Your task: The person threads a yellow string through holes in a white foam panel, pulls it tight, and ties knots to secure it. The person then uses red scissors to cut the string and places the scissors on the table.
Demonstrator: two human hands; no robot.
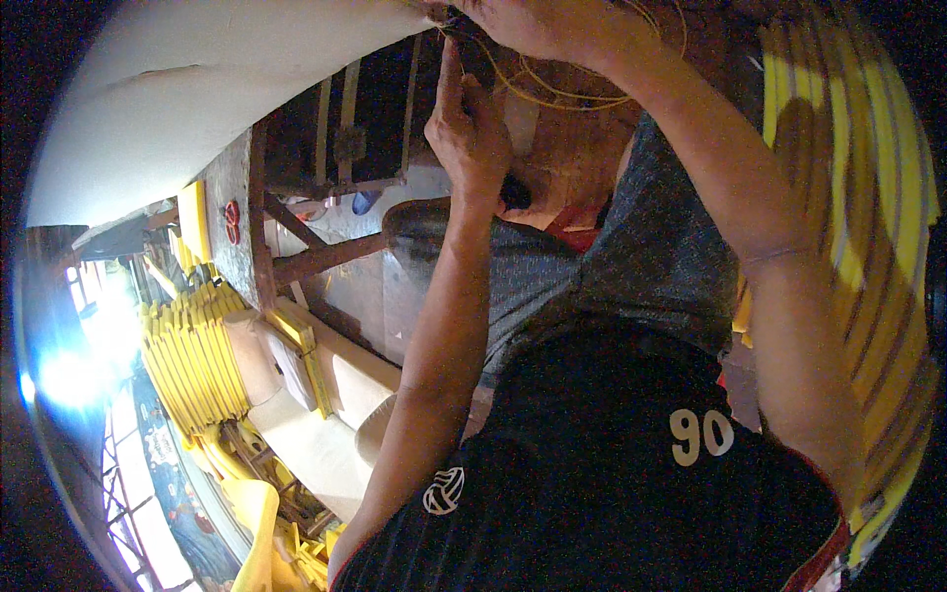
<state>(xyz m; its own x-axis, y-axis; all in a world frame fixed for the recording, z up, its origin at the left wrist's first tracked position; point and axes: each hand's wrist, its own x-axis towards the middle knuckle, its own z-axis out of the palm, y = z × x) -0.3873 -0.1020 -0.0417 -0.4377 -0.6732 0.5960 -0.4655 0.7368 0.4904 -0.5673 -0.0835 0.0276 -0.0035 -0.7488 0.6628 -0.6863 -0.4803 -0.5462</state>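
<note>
My left hand [472, 143] reaches up with its index finger stretched out, the fingertip at the edge of a large pale, smooth panel [197, 89]. The other fingers are curled, and I see nothing held in them. My right hand [538, 28] is partly cut off by the top of the view. Its fingers are closed at the same edge, beside a small dark bit whose kind I cannot make out. Thin yellow cord [562, 104] hangs in loose loops below my right hand and wrist.
Under the panel stands a wooden frame [258, 227] with a slanted brace. Stacked yellow slatted pieces [192, 345] and a beige padded seat [316, 434] lie to the left. More yellow lengths [848, 197] line the right side. Bright light comes in at far left.
</note>
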